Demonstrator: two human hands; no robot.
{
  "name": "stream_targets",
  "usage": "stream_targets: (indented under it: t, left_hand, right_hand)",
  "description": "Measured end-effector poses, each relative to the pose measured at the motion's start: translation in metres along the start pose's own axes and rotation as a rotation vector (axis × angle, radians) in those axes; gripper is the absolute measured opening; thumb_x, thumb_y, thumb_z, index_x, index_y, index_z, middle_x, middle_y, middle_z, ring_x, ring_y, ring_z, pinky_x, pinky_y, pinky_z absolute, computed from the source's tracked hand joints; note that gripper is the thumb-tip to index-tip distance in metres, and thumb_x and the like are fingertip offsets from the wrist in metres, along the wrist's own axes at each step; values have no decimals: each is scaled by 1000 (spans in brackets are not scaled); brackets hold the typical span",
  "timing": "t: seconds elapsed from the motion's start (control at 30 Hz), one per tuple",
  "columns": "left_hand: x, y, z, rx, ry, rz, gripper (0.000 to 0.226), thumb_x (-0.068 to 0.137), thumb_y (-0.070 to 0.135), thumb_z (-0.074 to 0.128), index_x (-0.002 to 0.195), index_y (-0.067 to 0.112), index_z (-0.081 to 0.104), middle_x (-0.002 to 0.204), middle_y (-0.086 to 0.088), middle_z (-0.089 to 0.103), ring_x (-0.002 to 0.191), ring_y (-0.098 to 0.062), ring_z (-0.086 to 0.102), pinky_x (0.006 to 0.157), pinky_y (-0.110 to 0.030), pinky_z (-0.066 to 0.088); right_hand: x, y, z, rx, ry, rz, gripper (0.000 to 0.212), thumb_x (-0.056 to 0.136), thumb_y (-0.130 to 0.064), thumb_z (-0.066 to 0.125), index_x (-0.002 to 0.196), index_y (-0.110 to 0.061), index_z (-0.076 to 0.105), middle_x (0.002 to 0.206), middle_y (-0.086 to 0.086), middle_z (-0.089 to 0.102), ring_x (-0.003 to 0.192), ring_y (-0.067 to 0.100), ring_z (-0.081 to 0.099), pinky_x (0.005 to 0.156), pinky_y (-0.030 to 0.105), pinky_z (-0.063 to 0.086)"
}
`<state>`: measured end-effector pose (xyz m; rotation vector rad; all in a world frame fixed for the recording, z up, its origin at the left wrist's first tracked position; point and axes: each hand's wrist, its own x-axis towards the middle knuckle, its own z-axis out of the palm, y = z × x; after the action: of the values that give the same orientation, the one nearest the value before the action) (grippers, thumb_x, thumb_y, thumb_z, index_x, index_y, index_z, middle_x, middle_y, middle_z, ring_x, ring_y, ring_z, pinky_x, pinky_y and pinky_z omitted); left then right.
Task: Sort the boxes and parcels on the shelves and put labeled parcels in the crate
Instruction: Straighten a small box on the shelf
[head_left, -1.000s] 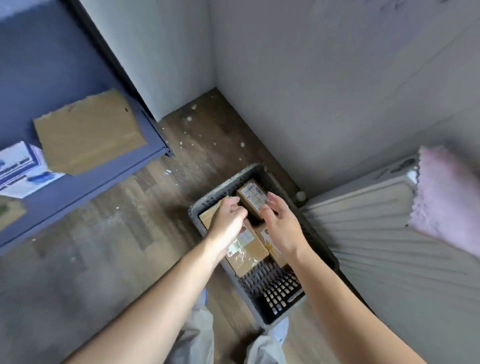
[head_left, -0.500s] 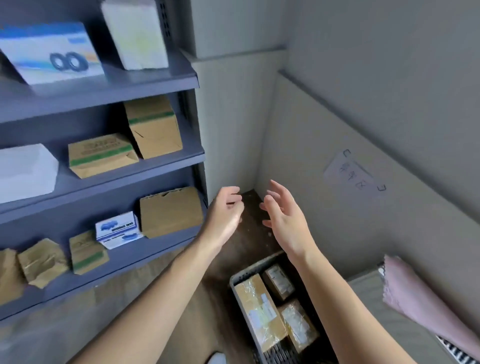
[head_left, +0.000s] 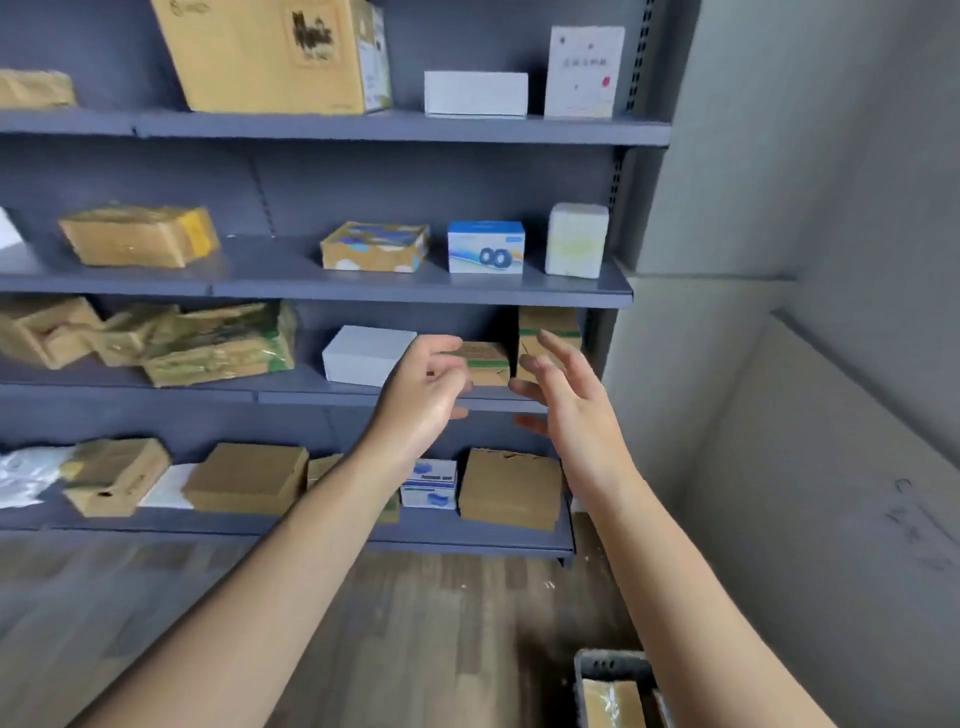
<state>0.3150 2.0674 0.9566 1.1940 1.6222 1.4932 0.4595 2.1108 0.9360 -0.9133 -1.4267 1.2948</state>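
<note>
Both my hands are raised in front of the blue shelf unit (head_left: 415, 292), holding nothing. My left hand (head_left: 423, 395) has its fingers loosely curled and apart, just in front of a small brown box with a green stripe (head_left: 485, 361). My right hand (head_left: 569, 400) is spread open before a taller green-striped brown box (head_left: 545, 325) on the same shelf. The grey crate (head_left: 608, 665) sits on the floor at the bottom right, with a taped brown parcel (head_left: 613, 701) inside it.
A white box (head_left: 366, 353) stands left of my left hand. Crumpled brown parcels (head_left: 208, 343) fill the shelf's left part. The bottom shelf holds brown boxes (head_left: 511, 488) and a blue-white box (head_left: 428, 483). A grey wall (head_left: 831, 364) closes the right side.
My view has swung up from the crate to the shelves. Both hands left the parcels in the crate and rose, empty, to the third shelf.
</note>
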Motion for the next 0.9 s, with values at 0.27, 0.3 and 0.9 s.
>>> stream_targets:
  t: [0.27, 0.3, 0.9]
  left_hand:
    - [-40, 14, -134, 15, 259, 53, 28, 98, 4, 44, 120, 20, 51, 114, -2, 58, 104, -20, 62, 88, -42, 54]
    - [-45, 14, -151, 38, 279, 66, 30, 97, 3, 45, 122, 19, 51, 115, -2, 58, 106, -20, 61, 89, -42, 54]
    - [-47, -15, -553, 108, 402, 124, 34, 97, 6, 49, 129, 16, 52, 121, -2, 58, 109, -15, 59, 84, -36, 56]
  right_hand:
    - [-25, -40, 130, 58, -218, -100, 31, 105, -24, 44, 135, -32, 50, 122, -5, 64, 104, 5, 66, 83, 27, 58]
    - [-28, -43, 148, 58, -240, -110, 32, 105, -24, 44, 135, -32, 50, 122, -5, 64, 103, 4, 66, 84, 29, 58]
    - [-74, -70, 558, 137, -335, -213, 30, 105, -19, 42, 129, -32, 55, 121, -4, 68, 105, 9, 67, 86, 27, 53]
